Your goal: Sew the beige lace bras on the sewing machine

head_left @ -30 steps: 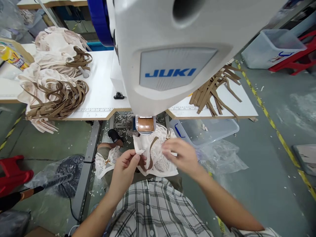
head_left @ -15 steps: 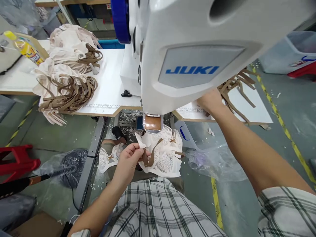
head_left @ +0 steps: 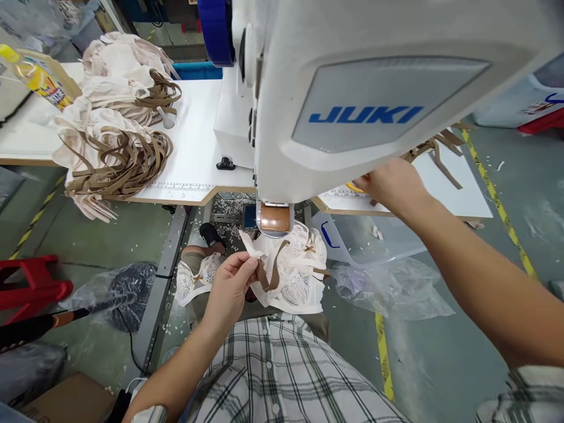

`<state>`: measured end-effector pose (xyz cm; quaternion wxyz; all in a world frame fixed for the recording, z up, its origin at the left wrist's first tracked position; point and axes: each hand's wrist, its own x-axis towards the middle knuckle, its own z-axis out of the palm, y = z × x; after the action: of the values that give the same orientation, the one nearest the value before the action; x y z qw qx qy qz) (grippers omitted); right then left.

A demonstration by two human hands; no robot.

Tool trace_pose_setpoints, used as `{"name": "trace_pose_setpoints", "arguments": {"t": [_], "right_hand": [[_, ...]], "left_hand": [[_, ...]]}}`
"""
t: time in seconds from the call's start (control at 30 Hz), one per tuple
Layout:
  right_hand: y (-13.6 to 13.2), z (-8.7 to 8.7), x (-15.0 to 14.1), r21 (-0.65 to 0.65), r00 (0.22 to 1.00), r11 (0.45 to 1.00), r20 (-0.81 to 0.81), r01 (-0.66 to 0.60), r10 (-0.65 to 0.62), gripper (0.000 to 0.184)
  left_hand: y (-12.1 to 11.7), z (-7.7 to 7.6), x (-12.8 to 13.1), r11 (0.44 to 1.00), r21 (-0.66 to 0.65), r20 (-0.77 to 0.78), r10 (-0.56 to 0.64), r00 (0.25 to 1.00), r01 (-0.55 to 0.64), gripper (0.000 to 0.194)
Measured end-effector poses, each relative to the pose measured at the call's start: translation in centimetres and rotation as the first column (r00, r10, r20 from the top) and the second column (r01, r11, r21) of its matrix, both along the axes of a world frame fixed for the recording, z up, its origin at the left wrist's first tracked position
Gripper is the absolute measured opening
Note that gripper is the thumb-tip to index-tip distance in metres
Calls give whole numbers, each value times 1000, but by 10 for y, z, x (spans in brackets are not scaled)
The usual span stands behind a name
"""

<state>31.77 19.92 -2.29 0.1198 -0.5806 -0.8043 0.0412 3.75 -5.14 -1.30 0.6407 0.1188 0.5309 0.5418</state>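
My left hand (head_left: 231,282) pinches the edge of a white lace garment (head_left: 293,276) with a brown strap, held just below the head of the white JUKI sewing machine (head_left: 352,100). My right hand (head_left: 392,182) reaches up to the right part of the table, under the machine head, among loose brown straps (head_left: 434,147). Its fingers are curled and mostly hidden by the machine; something yellow shows at the fingertips. A second lace piece (head_left: 194,282) lies on my lap to the left.
A pile of finished lace pieces with brown straps (head_left: 110,141) lies on the white table (head_left: 189,158) at the left. A clear bin (head_left: 352,235) and plastic bags (head_left: 396,288) sit on the floor at right. A red stool (head_left: 35,288) stands at left.
My right hand left the lace garment and went up to the straps on the right table, then drew back slightly toward the table edge. The left hand keeps its pinch.
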Motion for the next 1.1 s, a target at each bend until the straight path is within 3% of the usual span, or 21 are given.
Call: {"name": "trace_pose_setpoints", "arguments": {"t": [0.07,0.1,0.23,0.37,0.5,0.6,0.93,1.1], "right_hand": [[-42,14,13,-45,994,999,107,31,-26,42],[-65,20,19,-87,996,996,86,7,1,41],[-157,32,24,-272,954,939,-265,-212,139,34],[-216,29,-9,-261,875,904,-440,-339,201,36],[-226,24,-42,-121,862,929,-431,-349,268,32],[-222,21,-51,-96,869,928,-395,-361,297,31],[-223,12,-51,-90,864,896,-320,-436,388,32],[-224,11,-50,-54,849,887,-321,-459,420,33]], "left_hand": [[0,-3,0,1000,7,3,-8,1000,8,22],[-1,-4,1,1000,11,-3,-17,1000,17,20],[-2,-7,5,999,21,-69,-47,997,49,20],[-5,-8,9,998,-2,-122,-56,991,56,21],[-8,-8,11,998,17,-157,-58,986,62,19],[-10,-7,11,998,25,-149,-47,988,51,20],[-9,-7,7,998,-30,-169,-61,984,56,21],[-7,-2,6,993,-18,-149,-121,981,120,23]]}}
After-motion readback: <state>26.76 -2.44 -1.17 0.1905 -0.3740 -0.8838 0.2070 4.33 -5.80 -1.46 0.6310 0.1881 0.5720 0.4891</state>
